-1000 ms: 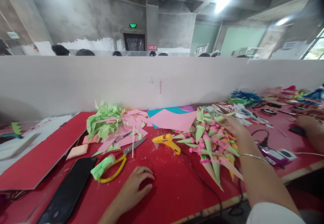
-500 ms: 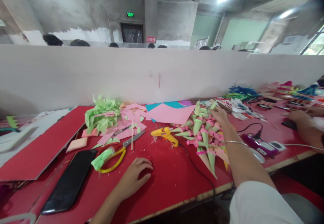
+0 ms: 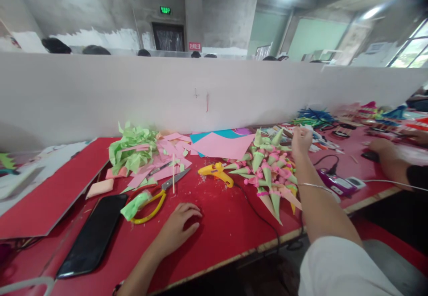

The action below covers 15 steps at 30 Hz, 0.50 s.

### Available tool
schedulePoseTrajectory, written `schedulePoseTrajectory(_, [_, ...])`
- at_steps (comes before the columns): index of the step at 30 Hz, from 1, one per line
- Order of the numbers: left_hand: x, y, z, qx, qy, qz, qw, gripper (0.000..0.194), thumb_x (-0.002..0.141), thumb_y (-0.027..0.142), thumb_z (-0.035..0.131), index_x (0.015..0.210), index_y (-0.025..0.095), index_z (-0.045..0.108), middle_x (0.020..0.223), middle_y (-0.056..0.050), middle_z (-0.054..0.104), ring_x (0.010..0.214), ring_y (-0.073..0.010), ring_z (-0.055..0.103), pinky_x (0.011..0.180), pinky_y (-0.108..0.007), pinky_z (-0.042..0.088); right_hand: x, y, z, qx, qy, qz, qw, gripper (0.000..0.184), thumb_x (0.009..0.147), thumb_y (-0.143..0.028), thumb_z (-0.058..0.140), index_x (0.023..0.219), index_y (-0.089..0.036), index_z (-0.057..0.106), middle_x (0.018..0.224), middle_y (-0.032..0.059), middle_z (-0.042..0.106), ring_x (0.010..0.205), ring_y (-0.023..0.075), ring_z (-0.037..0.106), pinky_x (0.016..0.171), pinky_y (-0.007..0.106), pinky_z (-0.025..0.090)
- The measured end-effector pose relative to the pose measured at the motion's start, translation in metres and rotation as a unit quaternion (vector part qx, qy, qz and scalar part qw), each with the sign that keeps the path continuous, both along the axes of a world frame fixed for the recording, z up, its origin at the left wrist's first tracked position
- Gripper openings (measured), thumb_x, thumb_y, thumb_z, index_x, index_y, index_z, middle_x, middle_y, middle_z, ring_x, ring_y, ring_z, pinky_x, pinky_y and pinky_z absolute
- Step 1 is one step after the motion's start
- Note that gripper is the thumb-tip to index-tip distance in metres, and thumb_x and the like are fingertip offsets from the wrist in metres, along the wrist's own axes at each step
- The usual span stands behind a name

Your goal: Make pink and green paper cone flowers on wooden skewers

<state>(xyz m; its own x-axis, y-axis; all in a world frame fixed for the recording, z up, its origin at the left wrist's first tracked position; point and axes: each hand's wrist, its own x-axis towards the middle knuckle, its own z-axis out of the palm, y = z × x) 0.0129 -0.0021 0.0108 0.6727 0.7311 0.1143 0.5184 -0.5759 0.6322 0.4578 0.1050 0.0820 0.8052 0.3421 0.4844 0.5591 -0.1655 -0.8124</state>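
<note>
My left hand (image 3: 180, 225) rests on the red tabletop (image 3: 217, 238), thumb apart from the lightly bent fingers, holding nothing. Scissors with yellow handles (image 3: 150, 215) and a green wrapping lie just beyond it. My right hand (image 3: 302, 140) is raised behind a heap of green and pink paper cones (image 3: 267, 171), fingers drawn together; whatever they hold, if anything, is hidden. Between the hands lies a yellow glue gun (image 3: 216, 172), its cord running to the table's front edge. A thin wooden stick (image 3: 173, 173) crosses the scissor blades.
Crumpled green paper (image 3: 135, 146) and pink sheets (image 3: 222, 145) lie at the back. A black phone (image 3: 95, 238) is at left, beside a red board (image 3: 56, 189). A purple power socket (image 3: 336, 182) sits at right. Another person's hand (image 3: 384, 153) is farther right. A white partition (image 3: 150, 91) stands behind.
My right hand has moved from the green cone tips at the heap's back towards the right, and its fingers have drawn in. My left hand stays in place. The view has shifted slightly.
</note>
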Motion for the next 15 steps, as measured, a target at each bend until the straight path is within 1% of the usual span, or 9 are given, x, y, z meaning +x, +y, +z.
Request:
schedulePoseTrajectory(3, [0.0, -0.001, 0.0, 0.002, -0.007, -0.002, 1.0, 0.018, 0.079, 0.023, 0.046, 0.093, 0.022, 0.058, 0.105, -0.005, 0.055, 0.1, -0.018, 0.047, 0.09, -0.034, 0.038, -0.018, -0.015, 0.023, 0.065, -0.038, -0.043, 0.996, 0.031, 0.08, -0.017, 0.026, 0.105, -0.006, 0.041, 0.105, 0.0158, 0.049, 0.094, 0.0164, 0.047, 0.083, 0.026, 0.036])
schedulePoseTrajectory(6, [-0.001, -0.003, 0.001, -0.002, -0.01, -0.005, 1.0, 0.019, 0.079, 0.022, 0.045, 0.094, 0.022, 0.058, 0.105, -0.005, 0.054, 0.1, -0.0178, 0.047, 0.09, -0.034, 0.037, -0.047, -0.033, 0.041, 0.126, -0.107, -0.055, 0.985, 0.029, 0.081, -0.015, 0.023, 0.104, -0.008, 0.04, 0.103, 0.0165, 0.049, 0.092, 0.0161, 0.048, 0.081, 0.024, 0.038])
schedulePoseTrajectory(7, [-0.001, -0.003, 0.001, -0.003, -0.01, -0.006, 1.0, 0.02, 0.079, 0.021, 0.046, 0.095, 0.022, 0.057, 0.106, -0.005, 0.054, 0.1, -0.0177, 0.046, 0.09, -0.034, 0.037, -0.059, -0.037, 0.045, 0.126, -0.145, -0.034, 0.981, 0.028, 0.082, -0.017, 0.024, 0.101, -0.008, 0.042, 0.099, 0.0162, 0.051, 0.088, 0.0167, 0.05, 0.078, 0.025, 0.04])
schedulePoseTrajectory(9, [-0.001, -0.003, 0.001, -0.005, -0.008, -0.005, 1.0, 0.02, 0.079, 0.021, 0.046, 0.096, 0.022, 0.057, 0.106, -0.005, 0.054, 0.101, -0.0178, 0.046, 0.091, -0.034, 0.037, -0.086, -0.041, 0.045, 0.038, -0.237, 0.096, 0.966, 0.025, 0.083, -0.025, 0.031, 0.097, -0.012, 0.047, 0.09, 0.0121, 0.055, 0.081, 0.0173, 0.053, 0.074, 0.027, 0.042])
schedulePoseTrajectory(10, [-0.001, -0.003, 0.001, -0.005, -0.007, -0.004, 1.0, 0.02, 0.079, 0.021, 0.047, 0.096, 0.022, 0.058, 0.106, -0.005, 0.054, 0.101, -0.018, 0.046, 0.09, -0.034, 0.037, -0.099, -0.04, 0.042, -0.044, -0.289, 0.201, 0.935, 0.023, 0.082, -0.026, 0.036, 0.097, -0.014, 0.049, 0.089, 0.0095, 0.056, 0.08, 0.0168, 0.053, 0.074, 0.027, 0.042])
schedulePoseTrajectory(12, [-0.001, -0.003, 0.0, -0.003, -0.005, -0.001, 1.0, 0.02, 0.079, 0.022, 0.047, 0.096, 0.022, 0.058, 0.106, -0.005, 0.054, 0.101, -0.0181, 0.046, 0.09, -0.034, 0.037, -0.124, -0.032, 0.031, -0.214, -0.391, 0.367, 0.816, 0.027, 0.077, -0.028, 0.048, 0.102, -0.018, 0.051, 0.099, 0.0082, 0.056, 0.09, 0.0182, 0.052, 0.079, 0.028, 0.041])
schedulePoseTrajectory(13, [-0.001, -0.003, 0.0, -0.001, -0.004, -0.001, 1.0, 0.02, 0.079, 0.022, 0.047, 0.096, 0.022, 0.057, 0.106, -0.005, 0.054, 0.101, -0.0179, 0.046, 0.09, -0.034, 0.037, -0.134, -0.026, 0.023, -0.296, -0.431, 0.39, 0.758, 0.034, 0.075, -0.032, 0.053, 0.106, -0.018, 0.051, 0.107, 0.01, 0.053, 0.098, 0.0211, 0.049, 0.083, 0.03, 0.039])
schedulePoseTrajectory(14, [-0.001, -0.003, -0.001, 0.002, -0.005, -0.001, 1.0, 0.02, 0.079, 0.021, 0.047, 0.096, 0.022, 0.057, 0.106, -0.004, 0.054, 0.101, -0.0175, 0.046, 0.09, -0.033, 0.037, -0.142, -0.02, 0.015, -0.374, -0.455, 0.38, 0.713, 0.039, 0.073, -0.034, 0.056, 0.107, -0.017, 0.052, 0.11, 0.0119, 0.052, 0.103, 0.0233, 0.046, 0.085, 0.031, 0.038])
schedulePoseTrajectory(15, [-0.002, -0.003, -0.001, 0.007, -0.008, -0.003, 1.0, 0.02, 0.079, 0.021, 0.048, 0.096, 0.022, 0.057, 0.106, -0.004, 0.054, 0.101, -0.0172, 0.046, 0.09, -0.032, 0.036, -0.149, -0.014, 0.007, -0.401, -0.459, 0.377, 0.698, 0.038, 0.072, -0.034, 0.058, 0.104, -0.015, 0.055, 0.107, 0.0134, 0.053, 0.103, 0.0246, 0.047, 0.084, 0.032, 0.038])
